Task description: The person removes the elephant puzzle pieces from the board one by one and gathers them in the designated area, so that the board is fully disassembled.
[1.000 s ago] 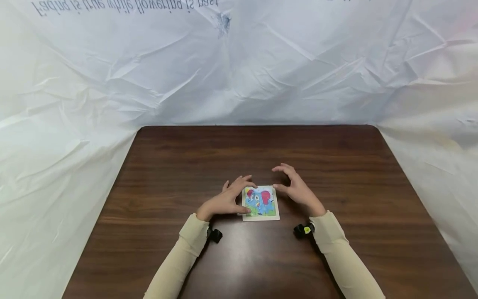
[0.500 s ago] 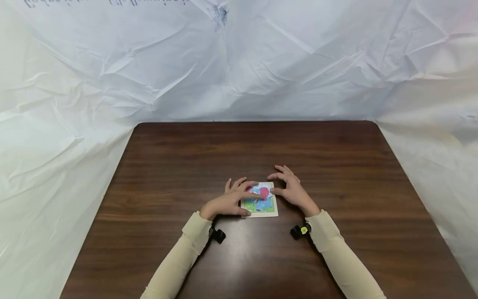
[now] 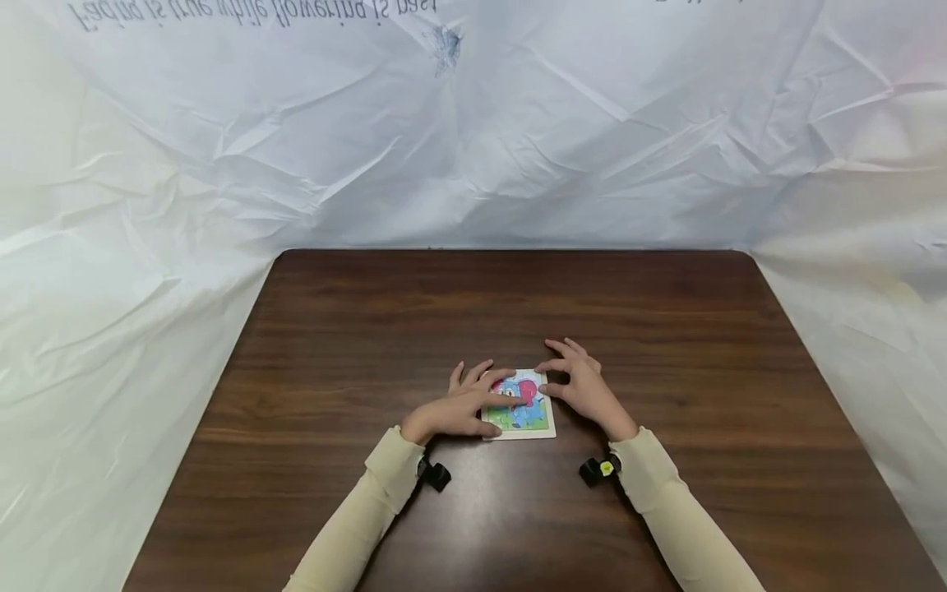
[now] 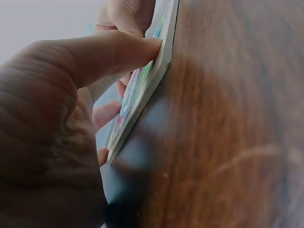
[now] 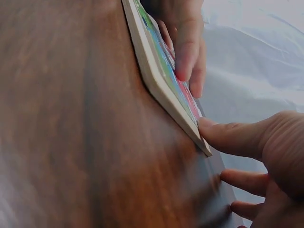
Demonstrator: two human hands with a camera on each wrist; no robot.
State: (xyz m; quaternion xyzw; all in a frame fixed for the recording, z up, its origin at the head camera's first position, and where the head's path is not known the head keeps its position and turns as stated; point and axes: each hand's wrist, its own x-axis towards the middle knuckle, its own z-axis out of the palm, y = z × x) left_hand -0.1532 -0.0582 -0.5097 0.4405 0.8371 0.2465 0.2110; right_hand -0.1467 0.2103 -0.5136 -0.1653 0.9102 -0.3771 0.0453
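Observation:
A small square jigsaw puzzle with a blue-and-pink elephant picture and a pale wooden border lies flat on the table. My left hand spreads over its left side, index finger stretched onto the picture. In the left wrist view the left thumb rests on the near border of the puzzle. At the far right corner is my right hand, its index fingertip by the top edge. The right wrist view has the right thumb touching the puzzle near a corner, other fingers reaching past it.
Dark wood-grain table surrounds the puzzle. White wrinkled sheeting hangs behind the table and along both sides. Each wrist carries a small black camera, such as the left one.
The left index finger has stretched out to the right over the elephant picture. The right hand has come slightly down and closer to the puzzle's right corner. The puzzle stays about where it was.

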